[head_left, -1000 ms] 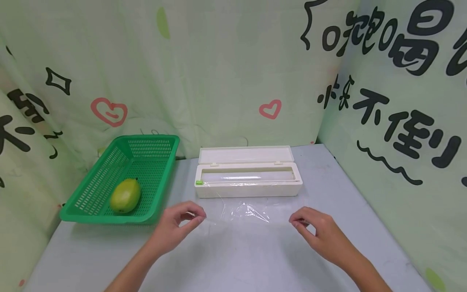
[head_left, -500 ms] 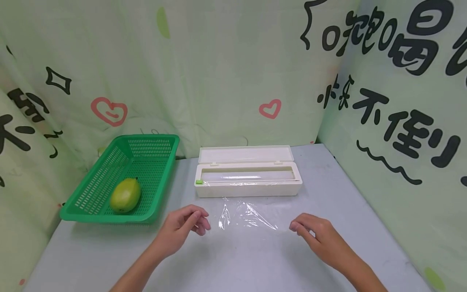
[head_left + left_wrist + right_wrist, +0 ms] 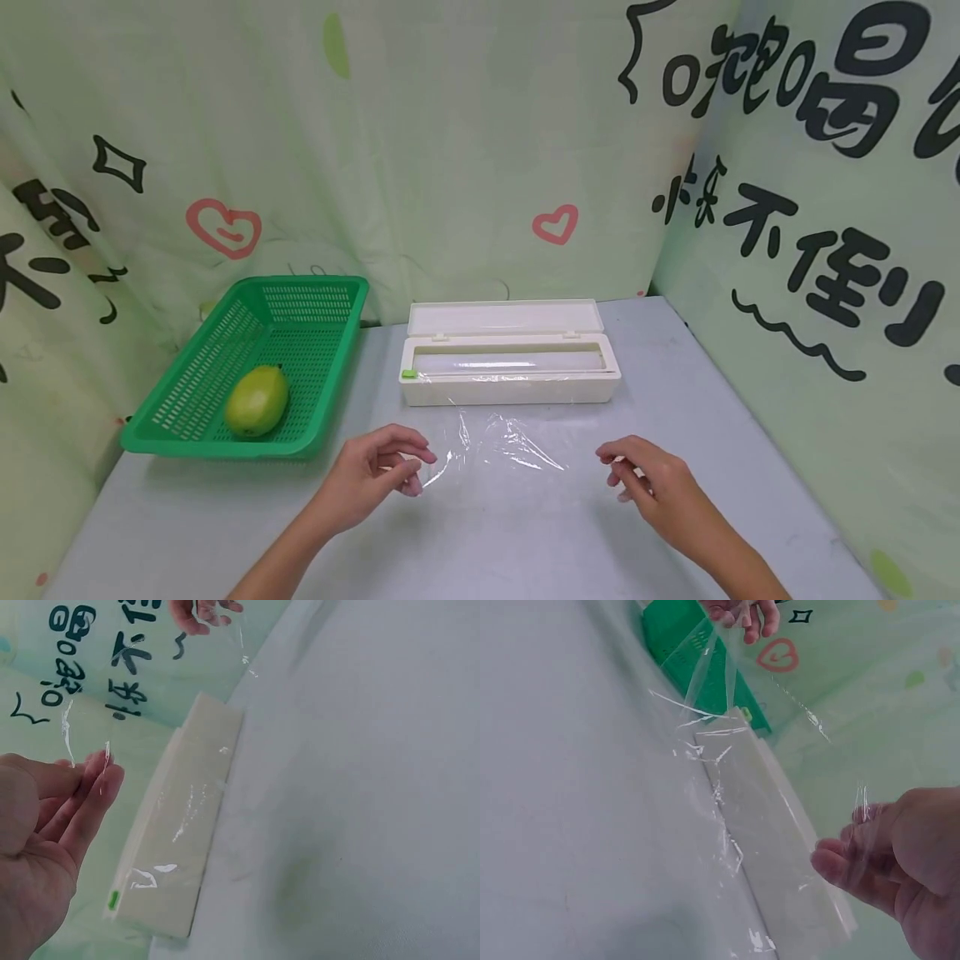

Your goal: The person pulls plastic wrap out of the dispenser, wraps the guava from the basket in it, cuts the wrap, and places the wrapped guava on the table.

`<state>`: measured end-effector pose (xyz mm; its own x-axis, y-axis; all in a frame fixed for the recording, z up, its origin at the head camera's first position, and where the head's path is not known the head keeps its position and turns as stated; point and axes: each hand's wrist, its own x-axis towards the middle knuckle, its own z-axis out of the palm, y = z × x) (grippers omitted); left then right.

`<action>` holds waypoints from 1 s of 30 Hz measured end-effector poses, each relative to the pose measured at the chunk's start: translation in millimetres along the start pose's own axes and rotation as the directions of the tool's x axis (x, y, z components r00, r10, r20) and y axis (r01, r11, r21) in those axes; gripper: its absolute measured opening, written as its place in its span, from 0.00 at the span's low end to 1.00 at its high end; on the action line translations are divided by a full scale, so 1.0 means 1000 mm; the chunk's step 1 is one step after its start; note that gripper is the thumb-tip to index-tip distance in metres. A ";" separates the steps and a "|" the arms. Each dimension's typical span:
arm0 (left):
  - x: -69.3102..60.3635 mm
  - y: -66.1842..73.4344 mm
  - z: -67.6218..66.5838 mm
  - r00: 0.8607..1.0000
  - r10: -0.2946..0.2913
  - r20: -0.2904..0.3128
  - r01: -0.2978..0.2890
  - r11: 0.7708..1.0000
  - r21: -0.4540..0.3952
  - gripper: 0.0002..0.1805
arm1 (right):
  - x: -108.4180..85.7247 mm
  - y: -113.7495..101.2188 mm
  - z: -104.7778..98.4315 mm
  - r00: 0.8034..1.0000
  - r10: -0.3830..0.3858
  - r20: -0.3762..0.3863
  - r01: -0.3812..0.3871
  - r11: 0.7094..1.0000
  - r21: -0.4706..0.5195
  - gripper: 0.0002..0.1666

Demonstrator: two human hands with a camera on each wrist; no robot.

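In the head view, the left hand point(image 3: 375, 467) and right hand point(image 3: 656, 479) stand apart at either side of a clear film point(image 3: 521, 442), in front of a white box point(image 3: 510, 390) with its lid back; the green basket point(image 3: 225, 450) holding one yellow-green fruit point(image 3: 257, 402) is off to the left. An uneven pull could well skew the sheet, and slack might let it fold and cling to itself; a harder tug may drag the box over the table point(image 3: 487, 533). In the left wrist view, the thumb and fingers come together narrowly with film between them, seemingly a light pinch near the sheet's edge, so it could slip. In the right wrist view, bunched film runs over the curled fingers and appears lightly held; the creased sheet stretches from there toward the left hand, over the box.
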<state>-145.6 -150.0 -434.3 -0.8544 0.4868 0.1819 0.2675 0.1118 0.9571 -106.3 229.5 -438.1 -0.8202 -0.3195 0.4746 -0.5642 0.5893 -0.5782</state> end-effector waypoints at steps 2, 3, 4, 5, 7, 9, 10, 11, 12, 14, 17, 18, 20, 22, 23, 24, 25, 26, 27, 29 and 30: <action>-0.001 0.000 0.000 1.000 -0.016 0.000 0.016 1.000 0.004 0.13 | -0.001 0.000 -0.001 1.000 -0.017 0.001 0.017 1.000 -0.012 0.27; -0.001 0.000 0.000 1.000 -0.021 0.000 0.021 1.000 0.007 0.14 | -0.001 0.000 -0.002 1.000 -0.022 0.007 0.022 1.000 -0.019 0.29; -0.001 0.000 0.000 1.000 -0.024 0.000 0.024 1.000 0.006 0.15 | -0.001 0.000 -0.002 1.000 -0.027 0.015 0.028 0.999 -0.027 0.32; -0.002 0.000 0.000 1.000 -0.027 0.003 0.027 1.000 0.005 0.16 | -0.001 0.000 -0.003 0.999 -0.036 0.029 0.037 0.999 -0.031 0.34; -0.002 0.000 0.000 0.999 -0.037 0.007 0.037 0.999 0.005 0.19 | -0.002 -0.002 -0.004 0.997 -0.035 0.070 0.039 0.998 -0.045 0.38; -0.003 0.000 0.000 0.999 -0.043 0.012 0.043 0.999 0.016 0.21 | -0.003 -0.002 -0.005 0.993 -0.040 0.109 0.047 0.997 -0.064 0.39; -0.003 0.000 0.000 0.999 -0.045 0.015 0.044 0.999 0.028 0.22 | -0.003 -0.002 -0.005 0.991 -0.043 0.126 0.054 0.995 -0.088 0.40; -0.003 -0.001 0.000 0.999 -0.049 0.016 0.049 0.998 0.040 0.23 | -0.004 -0.002 -0.006 0.989 -0.045 0.140 0.061 0.992 -0.111 0.40; -0.003 -0.001 0.000 0.998 -0.053 0.019 0.052 0.997 0.052 0.24 | -0.004 -0.003 -0.006 0.988 -0.047 0.148 0.069 0.988 -0.142 0.40; -0.003 -0.001 0.000 0.998 -0.056 0.023 0.054 0.995 0.082 0.26 | -0.005 -0.003 -0.006 0.988 -0.062 0.142 0.090 0.977 -0.194 0.38; -0.002 -0.001 0.000 0.998 -0.052 0.034 0.048 0.992 0.116 0.28 | -0.004 -0.003 -0.006 0.992 -0.048 0.115 0.077 0.962 -0.262 0.35; -0.002 -0.002 -0.001 0.998 -0.045 0.037 0.040 0.992 0.124 0.28 | -0.003 -0.003 -0.006 0.993 -0.039 0.108 0.068 0.958 -0.278 0.33; -0.001 -0.003 -0.002 0.999 -0.027 0.039 0.021 0.990 0.137 0.27 | -0.001 -0.003 -0.006 0.995 -0.011 0.098 0.040 0.955 -0.294 0.31; 0.001 -0.004 -0.003 0.999 -0.004 0.038 -0.001 0.990 0.142 0.27 | 0.001 -0.003 -0.006 0.995 0.015 0.098 0.015 0.956 -0.293 0.28; 0.002 -0.004 -0.003 0.999 0.006 0.037 -0.011 0.990 0.143 0.26 | 0.002 -0.003 -0.006 0.995 0.023 0.100 0.006 0.958 -0.287 0.27; 0.004 -0.005 -0.004 0.999 0.016 0.036 -0.021 0.990 0.141 0.26 | 0.003 -0.002 -0.006 0.994 0.030 0.101 0.000 0.959 -0.282 0.26; 0.005 -0.006 -0.005 0.999 0.023 0.035 -0.027 0.990 0.138 0.26 | 0.004 -0.002 -0.006 0.994 0.036 0.102 -0.006 0.960 -0.281 0.26; 0.007 -0.006 -0.006 0.999 0.030 0.035 -0.034 0.990 0.134 0.25 | 0.005 -0.001 -0.005 0.994 0.039 0.103 -0.009 0.960 -0.279 0.25; 0.008 -0.007 -0.006 0.999 0.033 0.033 -0.037 0.991 0.129 0.25 | 0.006 0.000 -0.005 0.994 0.043 0.104 -0.012 0.961 -0.276 0.24; 0.011 -0.009 -0.007 0.999 0.032 0.028 -0.035 0.992 0.120 0.24 | 0.007 0.002 -0.004 0.993 0.056 0.107 -0.025 0.961 -0.274 0.23; 0.013 -0.010 -0.007 0.999 0.027 0.024 -0.029 0.993 0.118 0.24 | 0.008 0.003 -0.003 0.991 0.069 0.112 -0.036 0.962 -0.271 0.23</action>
<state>-162.2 -151.1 -439.9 -0.8361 0.5100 0.2022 0.3431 0.1986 0.9181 -114.3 231.1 -434.2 -0.8623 -0.3594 0.3567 -0.4876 0.7793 -0.3937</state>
